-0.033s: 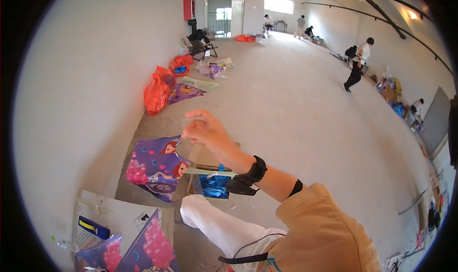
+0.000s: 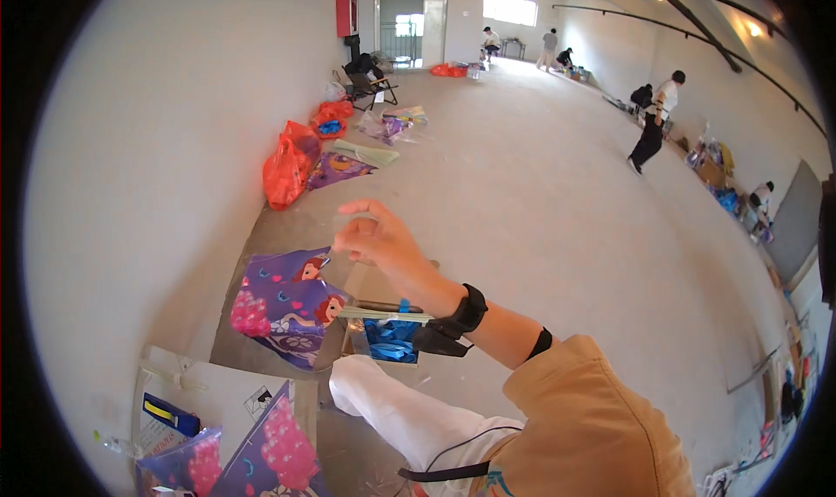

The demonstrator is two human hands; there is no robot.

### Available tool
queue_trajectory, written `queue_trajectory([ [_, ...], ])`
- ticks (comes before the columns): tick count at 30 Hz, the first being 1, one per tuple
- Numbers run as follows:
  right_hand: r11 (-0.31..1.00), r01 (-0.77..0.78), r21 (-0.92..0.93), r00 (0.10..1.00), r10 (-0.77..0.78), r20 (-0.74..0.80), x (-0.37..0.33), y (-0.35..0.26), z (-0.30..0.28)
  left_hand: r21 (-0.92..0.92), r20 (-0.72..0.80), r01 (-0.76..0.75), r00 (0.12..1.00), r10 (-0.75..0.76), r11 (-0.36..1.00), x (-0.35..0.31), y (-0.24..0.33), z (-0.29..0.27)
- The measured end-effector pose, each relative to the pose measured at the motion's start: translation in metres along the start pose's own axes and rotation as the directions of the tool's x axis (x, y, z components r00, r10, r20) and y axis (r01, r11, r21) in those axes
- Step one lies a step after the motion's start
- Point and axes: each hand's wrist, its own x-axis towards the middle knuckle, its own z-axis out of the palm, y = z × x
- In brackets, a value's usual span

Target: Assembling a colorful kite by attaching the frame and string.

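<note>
My right hand [image 2: 370, 236] is raised over the floor, coming in from the right with a black watch [image 2: 470, 310] at its wrist. Its thumb and a fingertip are pinched together, while another finger stretches out to the left. Whatever lies in the pinch is too small to make out. Just below the hand, a purple printed sheet [image 2: 283, 297] with pink balloons rests on the floor. Beside it, thin pale sticks [image 2: 383, 315] lie across an open cardboard box [image 2: 370, 279] holding blue strips [image 2: 392, 340]. My left hand is not in view.
At lower left, a white board [image 2: 218, 382] bears a dark blue and yellow tool [image 2: 171, 415] and more purple sheets [image 2: 270, 453]. Red plastic bags [image 2: 287, 166] and a folding chair [image 2: 367, 83] stand along the left wall. A person [image 2: 657, 118] walks at right.
The walking person at right has shifted slightly, with the legs in a different stride. My right hand and the things around it look the same.
</note>
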Motion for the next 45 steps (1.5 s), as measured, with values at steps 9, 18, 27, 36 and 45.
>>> queue_trajectory([
  [9,0.995,-0.049,0.089,0.998,0.045,0.043,-0.002,0.007,-0.003,-0.418,-0.017,0.293,0.944,-0.329,0.86,0.002,0.002,-0.022],
  [18,0.996,0.018,0.085,1.0,-0.02,0.016,-0.013,0.007,-0.016,-0.317,-0.322,0.398,0.809,-0.493,0.861,0.04,-0.027,-0.066],
  [27,0.921,-0.141,0.362,0.981,0.08,0.177,-0.024,0.068,-0.027,0.197,-0.296,0.73,0.681,-0.67,0.654,0.054,-0.02,-0.108],
  [36,0.822,-0.209,0.53,0.977,0.151,0.151,-0.026,0.121,0.009,0.403,-0.373,0.607,0.792,-0.483,0.685,0.09,0.008,-0.144],
  [45,0.832,-0.369,0.413,0.929,0.315,0.195,-0.022,0.183,0.053,0.057,-0.514,0.832,0.498,-0.699,0.551,0.117,0.007,-0.211],
])
